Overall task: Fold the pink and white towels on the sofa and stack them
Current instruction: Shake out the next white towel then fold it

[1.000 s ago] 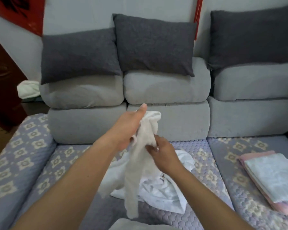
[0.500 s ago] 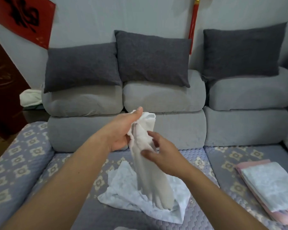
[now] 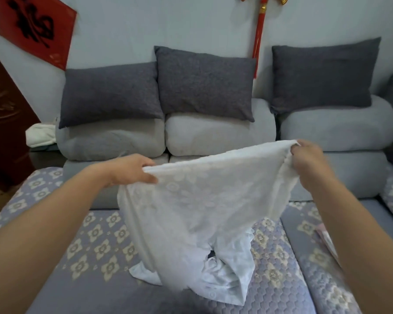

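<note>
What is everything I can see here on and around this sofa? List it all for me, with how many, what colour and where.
held towel: 1, white, spread in the air between both hands
loose towel: 1, pale white, crumpled on the seat below the held one
folded stack: only a pink edge shows, right seat, mostly hidden by the right arm
pillows: 3, dark grey, along the top of the backrest
sofa: 1, light grey, against the wall
seat cover: 1, grey-blue with pale flowers, over the seat
wall poster: 1, red with black writing, upper left
hanging ornament: 1, red and gold, on the wall
white bundle: 1, left of the sofa
left hand: grips the towel's left top corner
right hand: grips its right top corner
</note>
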A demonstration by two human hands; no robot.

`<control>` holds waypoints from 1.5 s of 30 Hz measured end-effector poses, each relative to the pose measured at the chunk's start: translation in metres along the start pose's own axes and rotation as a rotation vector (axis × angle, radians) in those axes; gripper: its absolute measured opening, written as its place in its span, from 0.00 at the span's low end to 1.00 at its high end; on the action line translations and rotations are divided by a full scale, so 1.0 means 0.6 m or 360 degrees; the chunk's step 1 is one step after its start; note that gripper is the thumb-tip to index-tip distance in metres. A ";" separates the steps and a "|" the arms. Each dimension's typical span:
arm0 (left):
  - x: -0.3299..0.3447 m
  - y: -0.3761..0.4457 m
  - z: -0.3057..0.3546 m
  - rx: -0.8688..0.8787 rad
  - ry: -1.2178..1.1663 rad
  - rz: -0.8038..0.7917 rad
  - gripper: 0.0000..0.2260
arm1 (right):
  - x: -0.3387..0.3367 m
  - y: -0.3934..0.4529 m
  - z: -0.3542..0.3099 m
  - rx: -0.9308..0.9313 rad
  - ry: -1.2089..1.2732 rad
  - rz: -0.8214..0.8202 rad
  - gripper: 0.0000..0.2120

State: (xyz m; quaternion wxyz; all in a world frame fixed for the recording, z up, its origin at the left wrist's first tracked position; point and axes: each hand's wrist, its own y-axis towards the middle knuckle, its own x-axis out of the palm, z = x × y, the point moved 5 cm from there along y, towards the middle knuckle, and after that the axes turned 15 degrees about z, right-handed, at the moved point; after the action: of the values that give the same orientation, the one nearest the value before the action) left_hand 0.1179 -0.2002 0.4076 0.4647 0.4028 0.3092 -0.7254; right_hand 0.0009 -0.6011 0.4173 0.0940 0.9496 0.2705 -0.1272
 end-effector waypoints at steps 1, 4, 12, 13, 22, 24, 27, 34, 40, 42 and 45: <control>-0.010 0.009 -0.011 -0.0038 -0.0039 0.0126 0.04 | 0.007 0.001 0.001 -0.0018 -0.0031 -0.0034 0.14; -0.017 0.026 -0.041 -0.0198 -0.0336 0.0367 0.12 | 0.019 0.003 0.004 -0.0020 0.0020 -0.0020 0.14; 0.037 -0.010 -0.083 0.0180 0.0058 0.0961 0.16 | 0.016 -0.001 0.029 0.0179 0.0494 0.0184 0.17; 0.059 -0.028 -0.092 0.0313 0.0252 0.0969 0.15 | 0.015 -0.009 0.041 0.0123 0.0478 0.0210 0.16; 0.428 -0.261 -0.306 -0.0179 0.0968 -0.1091 0.24 | -0.018 -0.289 0.533 -0.0982 -0.2197 -0.2275 0.25; 0.473 -0.294 -0.295 -0.0253 0.0862 -0.1307 0.27 | -0.046 -0.317 0.598 -0.0619 -0.2398 -0.2477 0.19; 0.488 -0.292 -0.265 -0.0370 0.0628 -0.1335 0.19 | -0.055 -0.304 0.585 -0.0330 -0.2611 -0.2660 0.13; 0.325 -0.083 -0.155 -0.0231 0.0294 -0.0575 0.21 | 0.025 -0.033 0.372 -0.0378 -0.2330 -0.1636 0.09; -0.189 0.179 0.111 -0.0024 0.0535 0.1019 0.12 | -0.009 0.261 -0.185 0.0018 -0.0094 0.0130 0.09; -0.369 0.166 0.226 -0.0105 0.0158 0.1634 0.13 | -0.060 0.304 -0.347 -0.0039 0.0537 0.0383 0.10; -0.523 0.126 0.345 -0.0027 -0.0161 0.1993 0.14 | -0.122 0.280 -0.504 -0.0225 0.0897 0.0565 0.07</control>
State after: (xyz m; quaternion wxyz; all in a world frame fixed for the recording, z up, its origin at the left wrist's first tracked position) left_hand 0.2025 -0.2656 0.7756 0.8186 0.4690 -0.0018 -0.3314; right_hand 0.0890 -0.7025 0.7446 0.1018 0.9709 0.1245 0.1775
